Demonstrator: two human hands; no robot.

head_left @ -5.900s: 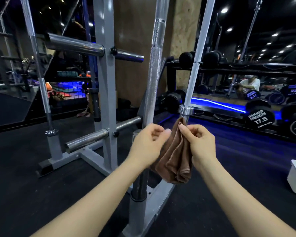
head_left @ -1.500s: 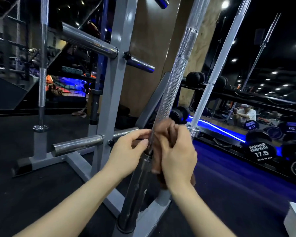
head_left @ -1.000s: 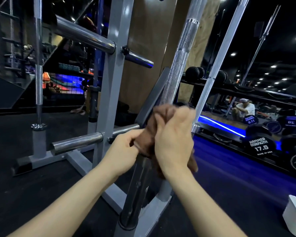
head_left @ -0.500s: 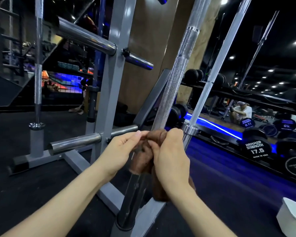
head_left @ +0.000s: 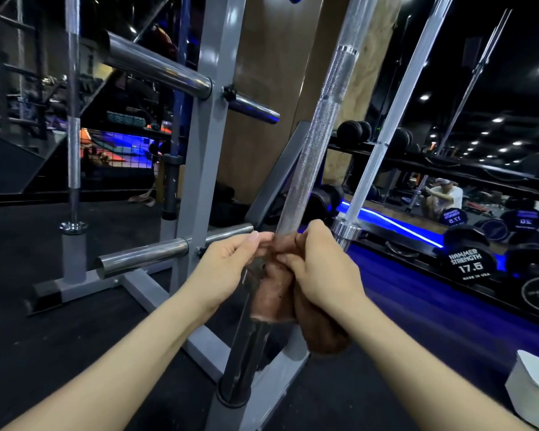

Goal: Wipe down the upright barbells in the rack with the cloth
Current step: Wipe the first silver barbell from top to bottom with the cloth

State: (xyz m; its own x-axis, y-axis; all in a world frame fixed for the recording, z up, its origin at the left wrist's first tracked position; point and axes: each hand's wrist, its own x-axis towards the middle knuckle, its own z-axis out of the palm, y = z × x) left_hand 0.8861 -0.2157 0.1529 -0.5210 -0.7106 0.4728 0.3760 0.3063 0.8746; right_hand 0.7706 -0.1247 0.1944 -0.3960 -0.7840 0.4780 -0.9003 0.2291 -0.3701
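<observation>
A knurled steel barbell (head_left: 315, 144) stands upright in the grey rack (head_left: 209, 157), its dark sleeve (head_left: 246, 356) in a floor socket. A brown cloth (head_left: 276, 290) is wrapped round the bar where knurl meets sleeve. My right hand (head_left: 321, 269) grips the cloth and bar from the right. My left hand (head_left: 231, 262) pinches the cloth's upper edge against the bar from the left. A second barbell (head_left: 395, 110) stands just to the right, a third barbell (head_left: 73, 119) at far left.
Chrome plate pegs (head_left: 156, 66) stick out of the rack toward me at chest and knee height. A dumbbell rack (head_left: 470, 262) with a blue light strip runs along the mirrored right wall. A white container (head_left: 532, 390) sits on the black floor at lower right.
Over the last second both hands slid the cloth down the bar from the knurled shaft to the top of the sleeve. Earlier the cloth was held free in front of the bars.
</observation>
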